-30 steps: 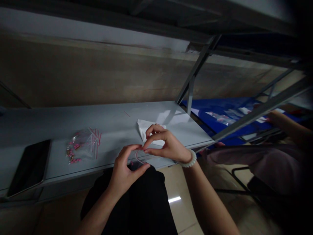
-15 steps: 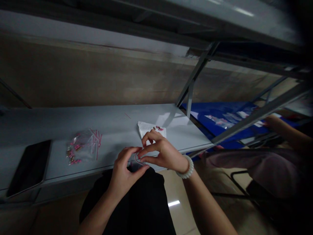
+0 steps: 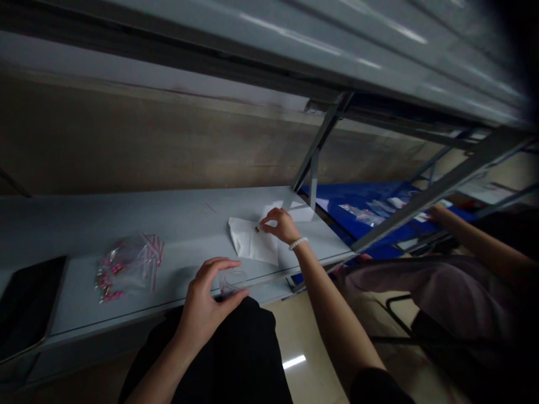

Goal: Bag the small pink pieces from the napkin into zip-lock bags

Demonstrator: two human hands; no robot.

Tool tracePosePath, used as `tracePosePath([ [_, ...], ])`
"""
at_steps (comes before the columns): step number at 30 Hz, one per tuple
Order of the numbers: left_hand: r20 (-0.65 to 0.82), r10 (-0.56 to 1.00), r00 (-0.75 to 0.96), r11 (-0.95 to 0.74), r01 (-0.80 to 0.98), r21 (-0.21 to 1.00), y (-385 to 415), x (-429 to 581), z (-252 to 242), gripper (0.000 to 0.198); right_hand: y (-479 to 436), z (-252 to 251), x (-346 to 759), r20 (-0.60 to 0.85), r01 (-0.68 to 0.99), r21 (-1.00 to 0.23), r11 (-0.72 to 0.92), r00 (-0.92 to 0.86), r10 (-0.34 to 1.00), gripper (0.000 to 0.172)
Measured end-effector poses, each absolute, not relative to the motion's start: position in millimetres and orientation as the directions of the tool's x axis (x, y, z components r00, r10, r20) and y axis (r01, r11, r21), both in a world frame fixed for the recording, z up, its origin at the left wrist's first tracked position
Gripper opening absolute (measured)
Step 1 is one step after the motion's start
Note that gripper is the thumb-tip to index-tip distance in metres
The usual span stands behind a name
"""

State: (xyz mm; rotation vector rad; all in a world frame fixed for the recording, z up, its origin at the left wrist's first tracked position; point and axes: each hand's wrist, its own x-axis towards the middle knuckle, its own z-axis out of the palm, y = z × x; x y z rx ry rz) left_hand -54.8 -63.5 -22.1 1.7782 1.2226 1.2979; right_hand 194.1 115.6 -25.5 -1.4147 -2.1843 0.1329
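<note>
Far left: dark flat tablet [image 3: 31,306] lying at the near edge of the grey worktop [image 3: 181,216]. Right of it, a larger clear bag [image 3: 130,269], pink and gold-toned beads [image 3: 110,280] gathered at its left side, thin pink-edged strips [image 3: 155,258] by its right side. Both hands well apart from this cluster.

Centre: left hand [image 3: 204,297] at the worktop's front edge, above dark-clad legs [image 3: 219,348]. Index finger and thumb spread in a wide C, grasping a small clear bag [image 3: 231,283]; the bag sits between the two, its rim curving from one to the other. Contents too faint to read. Farther back on the worktop, a fine reddish strip [image 3: 210,207], lying loose.

Right of centre: white sheet [image 3: 255,249], creased, flat on the worktop. Right hand [image 3: 278,224] over its far right part, pale bracelet [image 3: 298,243] at the wrist. Thumb and index fingers bent toward each other; small dark piece [image 3: 257,229] right at their tips, on the left. Cannot tell whether they grip it or only touch.

Far right, beyond a metal strut: blue surface [image 3: 328,193] with clear packets [image 3: 362,214], another person's forearm [image 3: 475,233] reaching over it.
</note>
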Motion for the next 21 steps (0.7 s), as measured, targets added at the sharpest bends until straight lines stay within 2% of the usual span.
tracePosePath([
  [4, 0.412, 0.905, 0.105, -0.419, 0.379, 0.825, -64, -55, -26, 0.037, 136, -42, 197, 0.290, 0.902, -0.297, 0.314, -0.228, 0.930, 0.011],
  [10, 0.408, 0.904, 0.126, -0.424, 0.385, 0.820, -65, -53, -25, 0.037, 141, -40, 193, 0.214, 0.939, -0.285, 0.192, -0.133, 0.968, 0.014],
  [15, 0.416, 0.900, 0.134, -0.434, 0.385, 0.815, -67, -53, -23, 0.036, 145, -40, 184, 0.134, 0.924, -0.347, 0.163, -0.123, 0.983, 0.012],
  [21, 0.405, 0.908, 0.109, -0.414, 0.387, 0.824, -67, -53, -23, 0.034, 131, -30, 174, 0.178, 0.842, -0.496, 0.211, -0.139, 0.974, 0.017],
])
